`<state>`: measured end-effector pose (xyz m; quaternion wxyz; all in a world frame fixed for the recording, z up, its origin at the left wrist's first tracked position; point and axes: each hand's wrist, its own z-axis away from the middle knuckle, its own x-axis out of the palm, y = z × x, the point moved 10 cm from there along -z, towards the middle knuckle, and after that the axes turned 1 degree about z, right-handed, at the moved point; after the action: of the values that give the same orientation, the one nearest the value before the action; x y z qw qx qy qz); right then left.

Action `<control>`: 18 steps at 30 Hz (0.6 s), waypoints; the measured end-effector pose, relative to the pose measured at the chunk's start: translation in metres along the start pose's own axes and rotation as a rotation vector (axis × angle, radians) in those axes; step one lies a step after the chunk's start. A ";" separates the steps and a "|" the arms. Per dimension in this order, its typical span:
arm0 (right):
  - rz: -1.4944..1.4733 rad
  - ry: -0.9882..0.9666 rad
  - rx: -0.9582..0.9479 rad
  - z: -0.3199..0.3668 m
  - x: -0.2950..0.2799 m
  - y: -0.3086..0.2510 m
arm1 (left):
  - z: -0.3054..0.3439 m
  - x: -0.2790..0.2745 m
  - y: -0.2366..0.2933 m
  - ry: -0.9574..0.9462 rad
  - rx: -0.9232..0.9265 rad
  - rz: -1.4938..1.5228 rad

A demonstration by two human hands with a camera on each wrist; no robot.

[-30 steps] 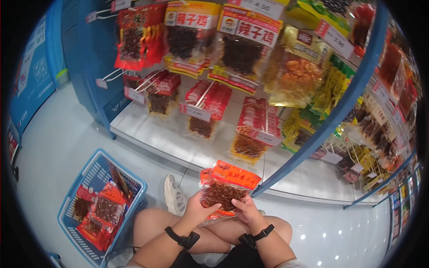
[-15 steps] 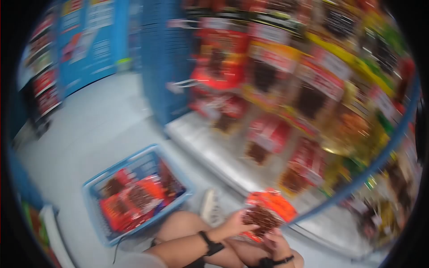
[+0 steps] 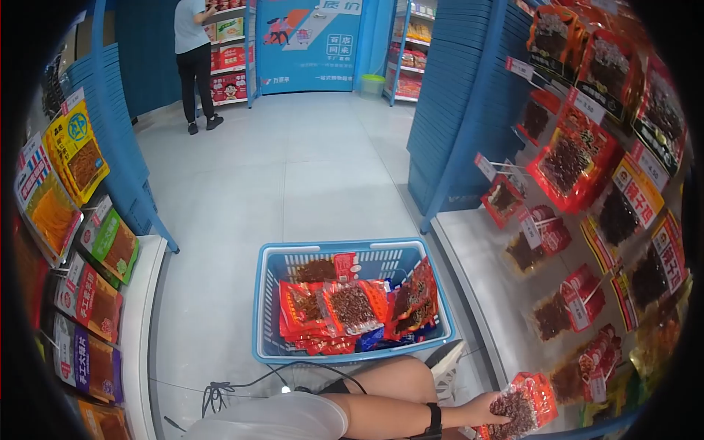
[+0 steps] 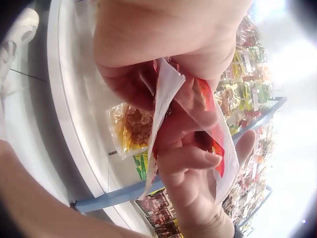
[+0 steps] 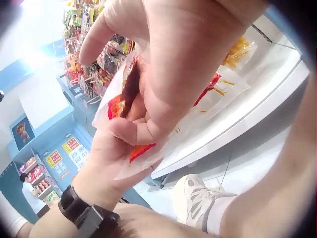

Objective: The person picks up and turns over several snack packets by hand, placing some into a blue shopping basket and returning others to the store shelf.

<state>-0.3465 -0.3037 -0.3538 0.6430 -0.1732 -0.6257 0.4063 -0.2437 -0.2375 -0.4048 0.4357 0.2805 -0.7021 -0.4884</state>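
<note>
In the head view, my left hand (image 3: 478, 412) grips a red and clear packet of dark brown shredded snack (image 3: 517, 407) at the lower right, its thumb over the front. The right hand is out of that view. Close up in the left wrist view, two packets show edge-on, one with a white back (image 4: 166, 89) and one with a red inner side (image 4: 218, 153). My left hand (image 4: 168, 29) holds them from above. Fingers of my right hand (image 4: 190, 183) curl in between the packets, its thumb outside. The right wrist view shows both hands meeting around the packets.
A blue basket (image 3: 352, 248) with several red snack packets (image 3: 356, 306) stands on the floor. Black cable (image 3: 220, 392) lies beside it. Hanging snack racks line both sides, with a shelf base (image 3: 469, 257) at right. A person (image 3: 193, 66) stands far down the aisle.
The head view has swung left, from the rack to the aisle and basket. Hands and packets now sit at the lower right edge, and the right hand has left that view.
</note>
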 end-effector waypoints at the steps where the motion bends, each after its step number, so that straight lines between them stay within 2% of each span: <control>1: 0.022 0.023 -0.007 0.001 0.005 -0.003 | 0.000 0.001 0.001 -0.015 0.006 -0.056; 2: 0.047 0.044 -0.005 0.000 0.006 -0.004 | 0.003 0.001 0.009 -0.011 0.007 -0.057; 4: 0.079 0.062 0.001 -0.006 0.012 -0.003 | 0.015 0.006 0.040 0.002 0.155 -0.054; 5: 0.087 0.060 0.009 -0.007 0.013 -0.002 | 0.020 0.007 0.049 0.009 0.166 -0.025; 8: 0.125 0.035 0.023 -0.010 0.016 -0.001 | 0.021 0.003 0.048 0.116 0.224 -0.138; 10: 0.172 0.020 0.034 -0.011 0.014 -0.003 | 0.025 0.005 0.072 0.072 0.285 0.058; 12: 0.234 0.035 0.023 -0.015 0.006 -0.004 | 0.028 -0.001 0.079 0.077 0.224 0.157; 13: 0.209 0.176 -0.070 -0.015 -0.018 -0.007 | 0.028 -0.004 0.085 0.095 0.245 0.203; 14: 0.186 0.173 -0.100 -0.019 -0.027 -0.006 | 0.027 -0.008 0.080 0.108 0.137 0.222; 15: 0.158 0.184 -0.093 -0.021 -0.025 -0.004 | 0.027 -0.015 0.084 0.163 0.181 0.161; 16: 0.128 0.189 -0.079 -0.021 -0.021 -0.002 | 0.025 -0.019 0.084 0.184 0.168 0.216; 18: 0.146 0.221 -0.088 -0.019 -0.022 -0.003 | 0.027 -0.029 0.086 0.247 0.126 0.073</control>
<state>-0.3255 -0.3159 -0.3692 0.6684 -0.2900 -0.5540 0.4028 -0.2509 -0.1703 -0.3383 0.5177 0.3396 -0.6822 -0.3890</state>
